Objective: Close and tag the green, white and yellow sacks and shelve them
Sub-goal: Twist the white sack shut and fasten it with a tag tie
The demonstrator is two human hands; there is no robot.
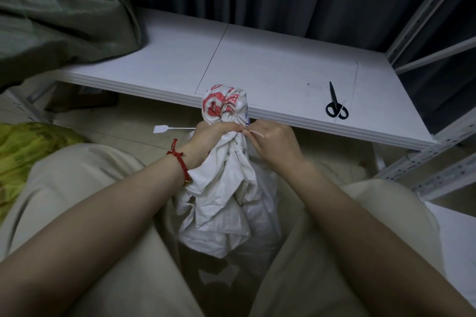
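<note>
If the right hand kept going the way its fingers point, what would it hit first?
Likely the bunched neck of the white sack, gripped by the left hand; the shelf edge lies beyond.

red print on white sack (226, 152), none of it legible

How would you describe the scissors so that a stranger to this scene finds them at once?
Look at the wide white shelf board across the middle of the view. Near its front right corner lie the scissors, blades closed, pointing away. They are the only small black thing on it.
</note>
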